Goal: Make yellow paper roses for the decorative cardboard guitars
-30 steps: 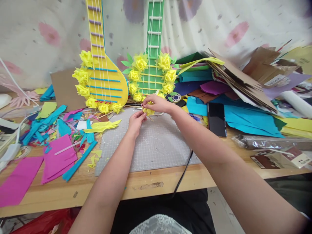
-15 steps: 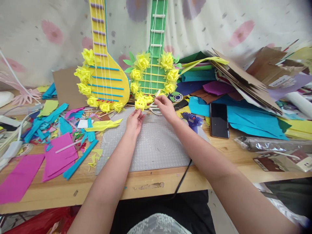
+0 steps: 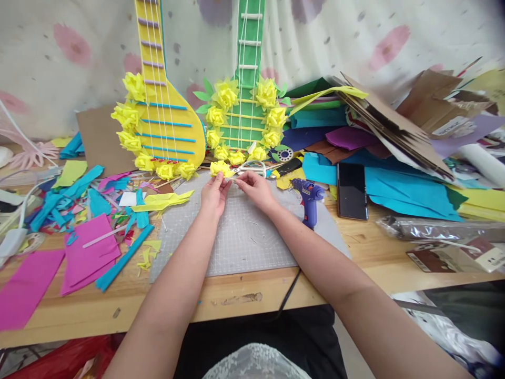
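Yellow flower (image 3: 221, 168), illegible carton label (image 3: 450, 129)

On the desk (image 3: 365, 247), 2 stringed models (image 3: 169, 116) stand behind the cutting mat (image 3: 252, 237) and held flower (image 3: 221, 168); paper scraps (image 3: 98, 202) lie left, glue gun (image 3: 310, 197) right, phone (image 3: 352, 190) farther right.

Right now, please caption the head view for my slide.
Both hands at a yellow flower over a grey mat, a blue glue gun to the right.
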{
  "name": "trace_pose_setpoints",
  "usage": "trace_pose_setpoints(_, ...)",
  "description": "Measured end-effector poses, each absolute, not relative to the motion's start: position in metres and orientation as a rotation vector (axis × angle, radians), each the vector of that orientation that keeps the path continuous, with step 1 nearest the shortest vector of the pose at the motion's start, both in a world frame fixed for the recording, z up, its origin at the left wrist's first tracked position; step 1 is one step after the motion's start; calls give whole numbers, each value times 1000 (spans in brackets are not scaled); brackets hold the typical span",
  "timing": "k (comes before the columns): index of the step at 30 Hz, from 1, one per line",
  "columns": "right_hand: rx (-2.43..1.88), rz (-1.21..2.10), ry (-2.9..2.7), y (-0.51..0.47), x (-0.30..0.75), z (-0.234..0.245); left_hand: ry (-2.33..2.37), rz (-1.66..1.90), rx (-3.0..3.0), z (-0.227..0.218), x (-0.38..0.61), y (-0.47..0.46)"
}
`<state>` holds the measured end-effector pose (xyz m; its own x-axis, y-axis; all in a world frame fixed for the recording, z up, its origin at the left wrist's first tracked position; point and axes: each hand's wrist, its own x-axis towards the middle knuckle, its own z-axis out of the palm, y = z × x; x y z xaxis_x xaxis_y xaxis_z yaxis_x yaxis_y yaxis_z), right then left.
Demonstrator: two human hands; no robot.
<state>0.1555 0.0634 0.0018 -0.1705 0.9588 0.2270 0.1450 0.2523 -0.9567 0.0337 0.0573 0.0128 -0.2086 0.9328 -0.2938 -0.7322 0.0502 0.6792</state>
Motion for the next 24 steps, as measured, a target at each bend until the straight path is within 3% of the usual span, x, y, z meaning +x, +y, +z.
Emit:
trace_pose_setpoints(13, -1208, 716, -1824, 62, 166, 11, 868, 1508, 340, 16, 31, 55)
trace_pose_setpoints(24, -1079, 927, -1644, 62, 156, -3, 926, 1592, 503, 8, 38, 56)
